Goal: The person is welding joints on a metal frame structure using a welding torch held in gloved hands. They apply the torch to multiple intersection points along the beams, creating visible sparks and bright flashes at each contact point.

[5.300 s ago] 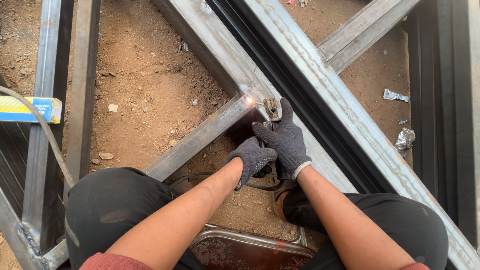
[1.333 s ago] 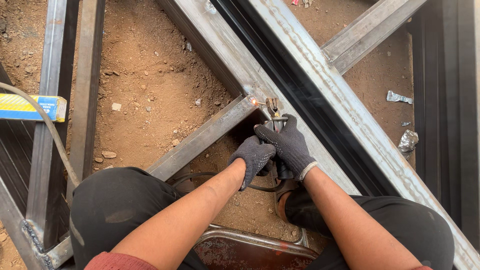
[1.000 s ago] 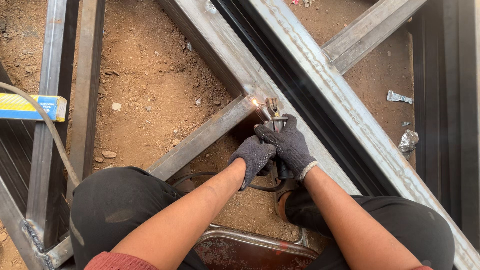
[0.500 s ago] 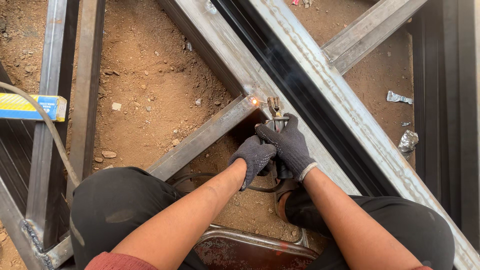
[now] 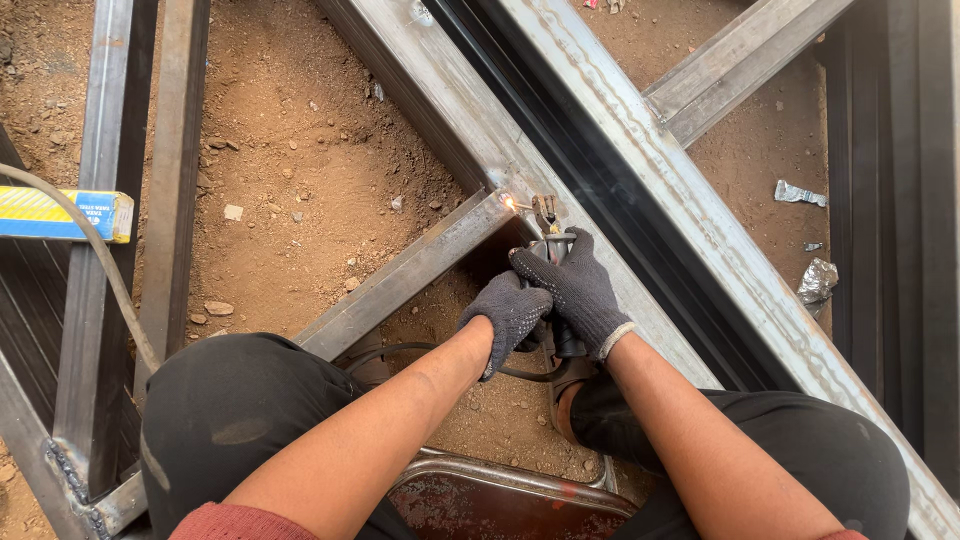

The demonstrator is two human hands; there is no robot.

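Left hand: dark knitted glove (image 5: 512, 312), fingers curled together against the right hand and the black electrode holder (image 5: 556, 300); whether they clamp the holder itself cannot be told.
Right hand: dark knitted glove with pale cuff (image 5: 578, 292), fingers wrapped and clamped round the electrode holder.
Electrode holder: upright between both hands, its metal tip (image 5: 545, 211) just beside a small bright spark (image 5: 508, 202).
Spark location: at the joint where the grey steel cross tube (image 5: 400, 280) meets the long grey steel diagonal beam (image 5: 640, 150).
Cable: black lead (image 5: 420, 352) looping below the hands.
Ground: reddish-brown dirt floor (image 5: 300, 120) under the frame.
Periphery: yellow-and-blue cardboard box (image 5: 60, 213) at the left edge; grey hose (image 5: 100, 260) crossing it; crumpled foil scraps (image 5: 815, 285) at right.
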